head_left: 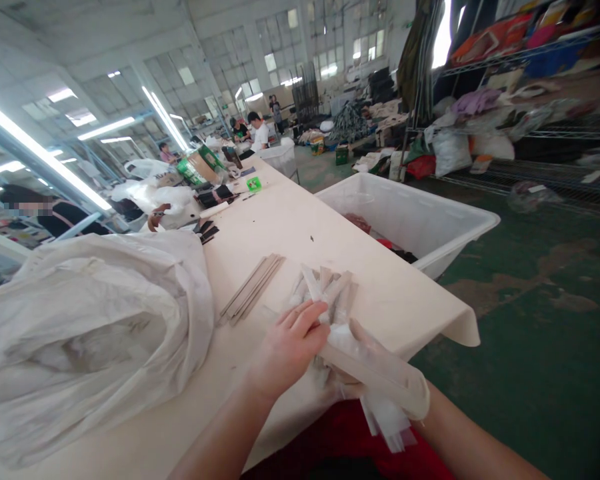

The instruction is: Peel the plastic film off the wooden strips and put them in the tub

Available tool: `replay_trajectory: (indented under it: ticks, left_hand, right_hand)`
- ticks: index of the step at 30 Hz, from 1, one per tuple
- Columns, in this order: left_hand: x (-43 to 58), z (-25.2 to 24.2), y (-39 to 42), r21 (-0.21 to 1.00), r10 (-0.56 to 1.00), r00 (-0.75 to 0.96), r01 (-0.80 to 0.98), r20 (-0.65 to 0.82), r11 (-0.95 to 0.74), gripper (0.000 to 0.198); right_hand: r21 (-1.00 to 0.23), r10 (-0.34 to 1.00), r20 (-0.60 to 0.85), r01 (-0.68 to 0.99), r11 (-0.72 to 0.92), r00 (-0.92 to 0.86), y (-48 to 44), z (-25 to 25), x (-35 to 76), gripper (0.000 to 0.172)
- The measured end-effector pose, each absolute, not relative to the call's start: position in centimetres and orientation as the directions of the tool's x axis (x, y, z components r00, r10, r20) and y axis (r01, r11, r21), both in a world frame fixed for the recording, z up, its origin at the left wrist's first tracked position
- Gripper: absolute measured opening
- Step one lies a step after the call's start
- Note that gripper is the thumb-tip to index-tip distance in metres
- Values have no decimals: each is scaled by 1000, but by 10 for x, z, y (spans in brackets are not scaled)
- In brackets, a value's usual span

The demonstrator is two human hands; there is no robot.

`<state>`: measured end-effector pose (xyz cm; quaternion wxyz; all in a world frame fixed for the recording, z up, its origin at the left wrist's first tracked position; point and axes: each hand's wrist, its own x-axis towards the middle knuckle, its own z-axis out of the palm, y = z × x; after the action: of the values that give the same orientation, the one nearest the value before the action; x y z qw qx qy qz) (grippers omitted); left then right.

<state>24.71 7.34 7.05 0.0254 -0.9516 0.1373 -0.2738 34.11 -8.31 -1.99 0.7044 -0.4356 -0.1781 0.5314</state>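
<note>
Curling its fingers near one end of the pale strip (385, 379), the left hand (293, 341) touches or nearly touches it, but I cannot tell if that grip is tight. The right hand (376, 347) is mostly hidden by the strip, so I cannot tell if its grip is open or closed. The strip is above the near edge of the table (280, 213), and clear plastic pieces (389, 420) hang below it. A messy pile (344, 293) lies just past the left hand, and thin flat sticks (254, 287) lie near it. To do this well, hold the strip softly so it does not fold, and keep the thin plastic from slipping off the edge
</note>
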Motion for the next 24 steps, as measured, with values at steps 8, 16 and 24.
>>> replay_trajectory:
  ticks: [8,16,24]
  left_hand:
    - [250,58,85,307,13,860,-168,510,-937,33]
    - [279,45,81,709,344,926,138,155,-692,20]
    - [224,56,51,857,378,877,419,-296,-300,45]
  right_hand:
    - [-818,949,-243,-568,-90,199,-100,-13,337,26]
    - [-780,884,-296,-626,-6,361,-91,-7,321,36]
    - [-450,772,-213,-762,467,599,-67,11,366,45]
